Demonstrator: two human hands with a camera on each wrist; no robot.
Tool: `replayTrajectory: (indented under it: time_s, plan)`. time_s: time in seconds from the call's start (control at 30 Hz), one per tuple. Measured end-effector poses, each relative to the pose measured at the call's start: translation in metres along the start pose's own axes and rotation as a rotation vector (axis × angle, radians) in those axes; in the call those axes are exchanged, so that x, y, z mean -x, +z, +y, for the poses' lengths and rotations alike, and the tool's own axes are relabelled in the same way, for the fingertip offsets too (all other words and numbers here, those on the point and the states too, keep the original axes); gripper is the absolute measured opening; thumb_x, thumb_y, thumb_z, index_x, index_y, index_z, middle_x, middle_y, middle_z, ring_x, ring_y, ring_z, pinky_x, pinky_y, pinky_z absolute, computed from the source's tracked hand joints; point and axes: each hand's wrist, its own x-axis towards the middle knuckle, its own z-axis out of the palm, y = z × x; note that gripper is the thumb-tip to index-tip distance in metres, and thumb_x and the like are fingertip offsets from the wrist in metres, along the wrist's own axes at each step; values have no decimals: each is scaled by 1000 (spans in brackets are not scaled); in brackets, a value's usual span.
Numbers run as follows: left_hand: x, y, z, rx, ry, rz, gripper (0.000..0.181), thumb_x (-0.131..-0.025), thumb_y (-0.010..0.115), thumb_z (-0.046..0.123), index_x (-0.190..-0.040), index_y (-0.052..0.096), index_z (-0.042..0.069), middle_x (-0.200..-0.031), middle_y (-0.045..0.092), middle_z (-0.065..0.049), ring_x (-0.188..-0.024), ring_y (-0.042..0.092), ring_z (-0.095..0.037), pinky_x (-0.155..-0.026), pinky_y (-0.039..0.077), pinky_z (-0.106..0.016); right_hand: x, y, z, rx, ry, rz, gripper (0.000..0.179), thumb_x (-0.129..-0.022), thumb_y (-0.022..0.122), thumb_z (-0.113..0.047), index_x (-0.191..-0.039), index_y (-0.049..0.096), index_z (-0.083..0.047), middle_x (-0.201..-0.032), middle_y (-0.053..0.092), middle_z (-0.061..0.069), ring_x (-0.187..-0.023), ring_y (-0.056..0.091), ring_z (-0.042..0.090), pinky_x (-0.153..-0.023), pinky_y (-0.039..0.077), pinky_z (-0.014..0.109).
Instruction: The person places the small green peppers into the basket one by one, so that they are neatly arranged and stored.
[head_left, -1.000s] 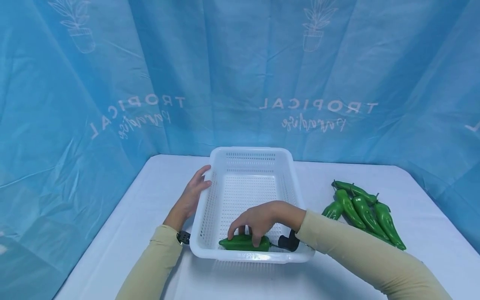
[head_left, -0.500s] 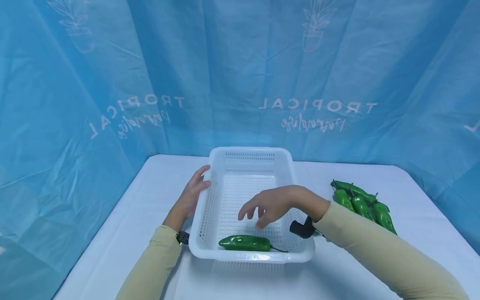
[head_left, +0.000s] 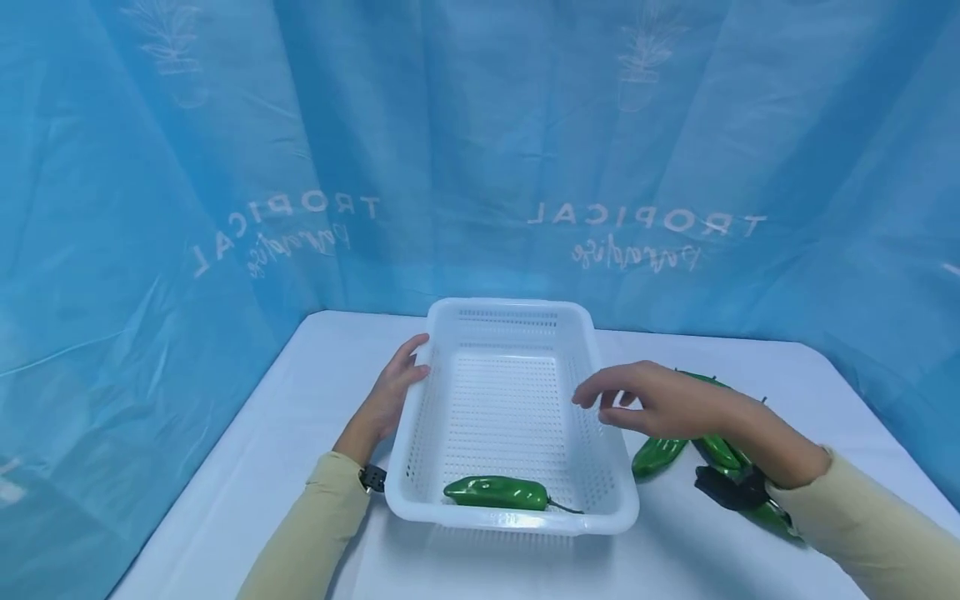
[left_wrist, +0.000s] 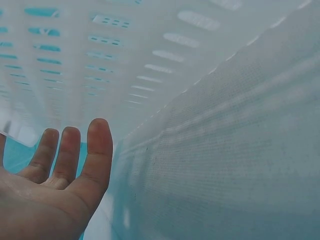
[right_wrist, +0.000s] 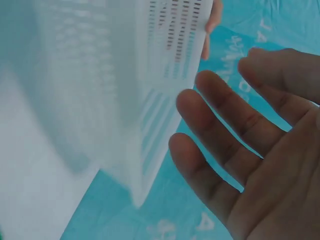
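In the head view a white perforated plastic basket [head_left: 504, 417] stands on the table. One long green pepper [head_left: 498, 492] lies inside it along the near wall, its thin stem pointing right. My left hand [head_left: 392, 390] rests at the basket's left rim; the left wrist view shows its fingers [left_wrist: 100, 160] extended beside the outer wall. Above the basket's right rim and the table beyond it, my right hand [head_left: 660, 400] hovers with loosely bent fingers and holds nothing. Several more green peppers [head_left: 660, 457] lie right of the basket, partly hidden by that hand and wrist.
A white cloth covers the table [head_left: 330, 350]. Blue curtains [head_left: 480, 167] with printed lettering hang behind it and at both sides. Black wrist devices sit on both wrists, the right one [head_left: 731, 487] above the peppers.
My right hand has let go of the pepper in the basket, lifted, and moved right toward the other peppers. The left hand stays at the rim. The head view has shifted slightly.
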Motion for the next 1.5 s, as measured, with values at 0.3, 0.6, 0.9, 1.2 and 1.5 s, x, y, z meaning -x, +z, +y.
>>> replayTrajectory:
  time_s: [0.3,0.6,0.9,1.2,1.5]
  plan:
    - [2,0,-3,-9,-17,28,65,-97,53,26,-154,22,34,-155,35,-9,-130,49,-34,-98,54,-41,63,14,30,218,126,140,35,-88,71,-10,-120,67,-25,-118,69,-9,-108,67,19,-85,61,37]
    - [1,-2,-2,14,-12,25,63,-98,50,24,-154,23,34,-154,33,-10,-129,47,-32,-96,53,-39,78,31,58,248,185,194,44,-83,74,-2,-119,67,-26,-123,68,-7,-119,62,28,-92,57,48]
    - [2,-1,-2,8,-13,33,64,-96,52,25,-153,24,35,-154,35,-10,-131,48,-35,-97,54,-41,72,50,75,310,174,213,43,-79,76,2,-112,70,-25,-120,68,-2,-115,62,29,-92,56,49]
    - [1,-4,-4,22,-13,35,65,-96,54,25,-152,25,35,-153,35,-9,-127,50,-32,-94,55,-40,61,56,83,351,173,195,42,-76,78,4,-103,70,-27,-115,69,-4,-108,65,25,-87,59,44]
    - [1,-3,-5,20,-14,25,64,-96,53,26,-153,24,36,-153,36,-10,-128,51,-33,-95,55,-40,56,59,87,356,215,141,38,-77,77,2,-99,73,-29,-116,69,1,-110,64,29,-88,58,49]
